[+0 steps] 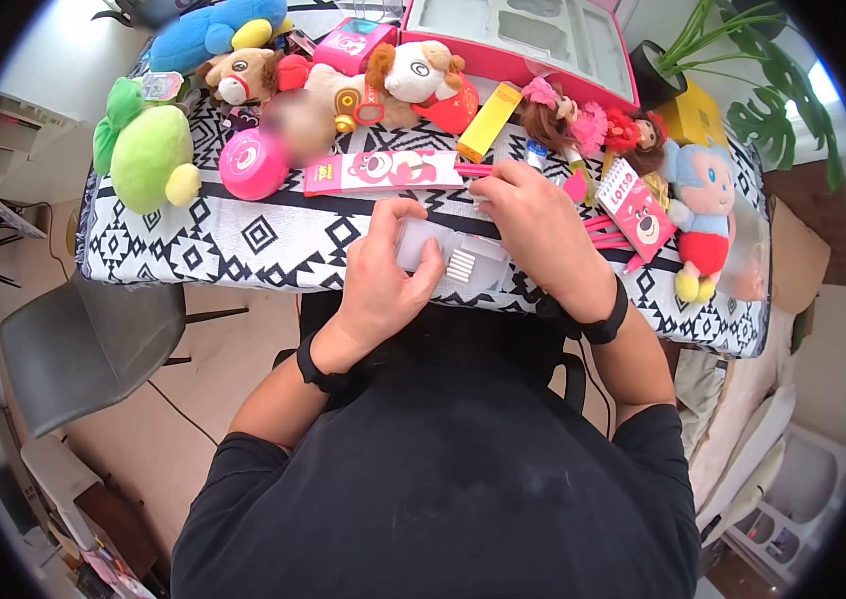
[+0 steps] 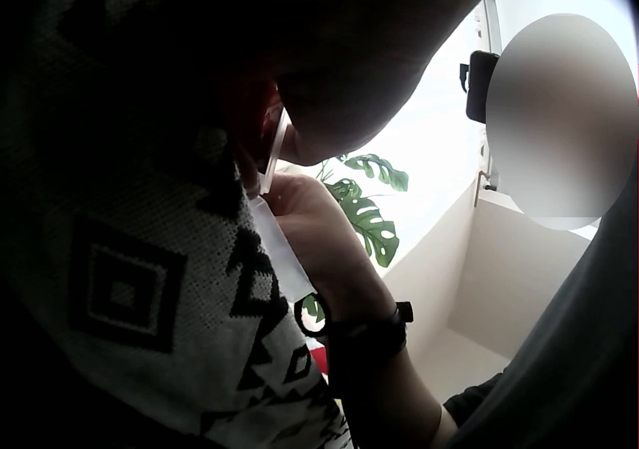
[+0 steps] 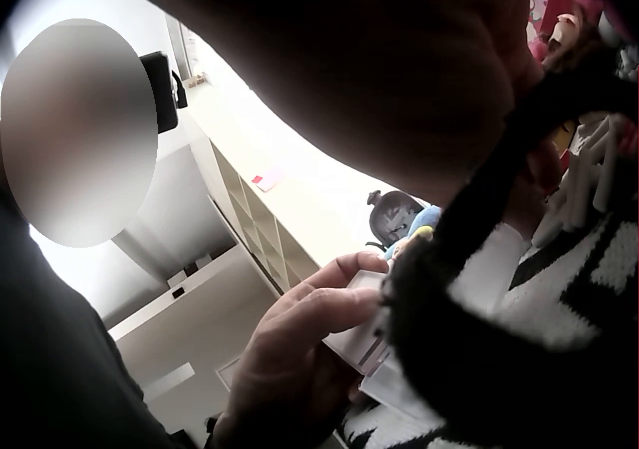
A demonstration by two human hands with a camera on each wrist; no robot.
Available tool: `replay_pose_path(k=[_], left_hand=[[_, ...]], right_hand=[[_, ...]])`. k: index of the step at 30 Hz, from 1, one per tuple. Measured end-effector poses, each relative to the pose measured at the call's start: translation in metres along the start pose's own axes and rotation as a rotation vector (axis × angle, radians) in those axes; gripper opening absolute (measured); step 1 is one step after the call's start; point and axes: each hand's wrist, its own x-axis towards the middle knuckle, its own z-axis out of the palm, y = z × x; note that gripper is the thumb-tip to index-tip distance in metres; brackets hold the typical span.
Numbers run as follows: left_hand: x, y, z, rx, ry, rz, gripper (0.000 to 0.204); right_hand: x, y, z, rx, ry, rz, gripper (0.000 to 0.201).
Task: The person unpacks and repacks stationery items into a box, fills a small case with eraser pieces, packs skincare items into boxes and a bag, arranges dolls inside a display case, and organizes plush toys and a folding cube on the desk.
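Observation:
My left hand (image 1: 383,275) holds a small clear plastic case (image 1: 488,265) with its lid open, thumb and fingers around one end. A row of short white sticks (image 1: 460,266) lies inside it. In the right wrist view, the left hand (image 3: 305,334) grips the case's edge. My right hand (image 1: 548,235) is bent over the table beyond the case, fingertips down by the cloth. Loose white sticks (image 3: 589,179) lie right beside its fingers in the right wrist view. I cannot tell whether these fingers pinch one.
Behind the hands lies a pink bear-print box (image 1: 383,172), with pink sticks beside it. Around it are a round pink case (image 1: 254,163), a yellow box (image 1: 490,122), dolls, and plush toys such as a green one (image 1: 150,155). A pink bear-print packet (image 1: 635,212) is at right.

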Motion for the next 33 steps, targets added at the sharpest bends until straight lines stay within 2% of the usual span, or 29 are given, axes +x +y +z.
replay_pose_path(k=[5, 11, 17, 22, 26, 31, 33], left_hand=[[0.000, 0.001, -0.001, 0.009, -0.014, -0.016, 0.034], [0.000, -0.001, 0.001, 0.019, -0.014, -0.012, 0.034], [0.002, 0.003, -0.001, 0.043, -0.022, 0.002, 0.034], [0.002, 0.007, -0.004, 0.043, -0.061, -0.076, 0.037], [0.001, 0.005, -0.004, 0.056, -0.045, -0.048, 0.036], [0.002, 0.002, 0.000, 0.046, -0.013, -0.001, 0.034], [0.002, 0.002, 0.000, 0.046, -0.012, 0.001, 0.034]], right_hand=[[-0.004, -0.002, -0.002, 0.081, 0.140, 0.042, 0.023], [-0.023, -0.035, -0.005, 0.153, 0.307, 0.005, 0.022], [-0.041, -0.049, 0.009, 0.187, 0.269, -0.026, 0.025], [-0.042, -0.049, 0.013, 0.133, 0.217, -0.020, 0.029], [-0.043, -0.048, 0.017, 0.161, 0.238, -0.027, 0.026], [-0.045, -0.047, 0.012, 0.205, 0.321, 0.123, 0.021], [-0.046, -0.047, 0.010, 0.203, 0.310, 0.125, 0.022]])
